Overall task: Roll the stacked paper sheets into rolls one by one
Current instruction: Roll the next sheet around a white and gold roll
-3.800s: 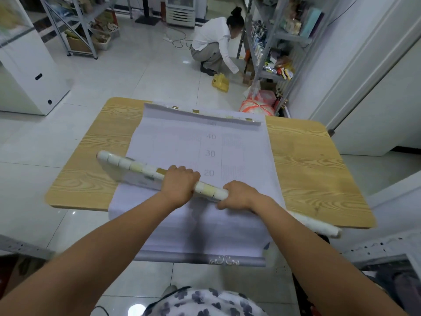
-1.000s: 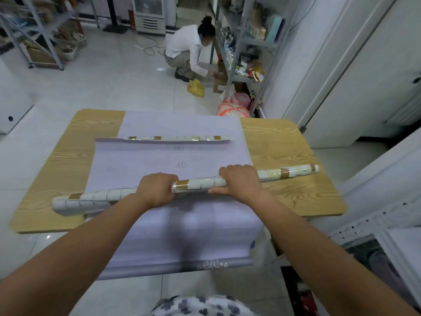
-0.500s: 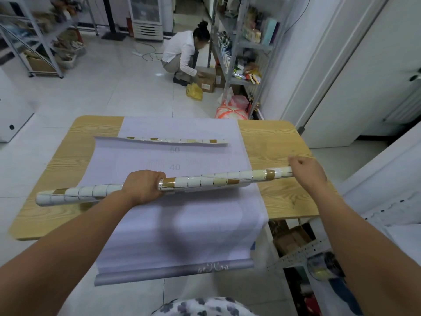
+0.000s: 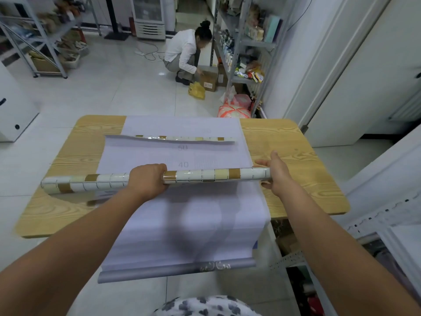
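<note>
The left hand point(image 4: 148, 179) grips the middle of a long white-and-tan tile-patterned paper roll point(image 4: 205, 175); the right hand point(image 4: 276, 173), fingers straight, presses its right end. The roll spans pale lilac stacked sheets point(image 4: 182, 220) on a wood-grain table point(image 4: 296, 156) in a tiled, shelf-lined room.

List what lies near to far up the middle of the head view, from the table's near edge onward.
stacked sheets, hanging off the near edge → tiled roll → curled sheet edge → crouching person → white cabinet
</note>
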